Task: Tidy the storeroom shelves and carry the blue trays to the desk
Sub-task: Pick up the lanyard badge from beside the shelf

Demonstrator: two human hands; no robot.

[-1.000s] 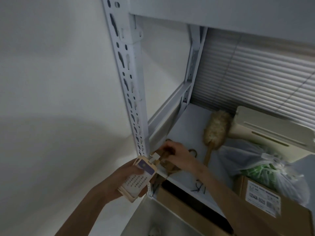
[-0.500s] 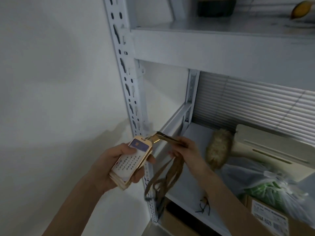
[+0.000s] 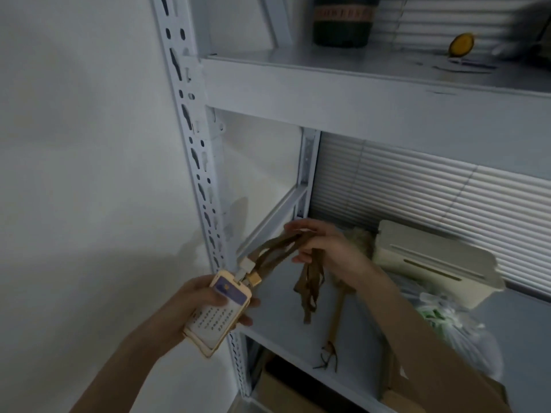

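Observation:
My left hand grips a stack of card badges, white with a purple band on top, in front of the white metal shelf post. Brown lanyard straps run from the badges' clips up to my right hand, which holds them bunched, loose ends hanging down over the middle shelf. No blue trays are in view.
On the middle shelf lie a feather duster, a cream plastic box and a clear bag with green contents. A dark pot and a yellow object stand on the upper shelf. Cardboard boxes sit below. A white wall is at left.
My right hand has lifted the lanyard straps off the shelf and gathered them up. My left hand has raised the badges. The view has tilted up, showing the upper shelf.

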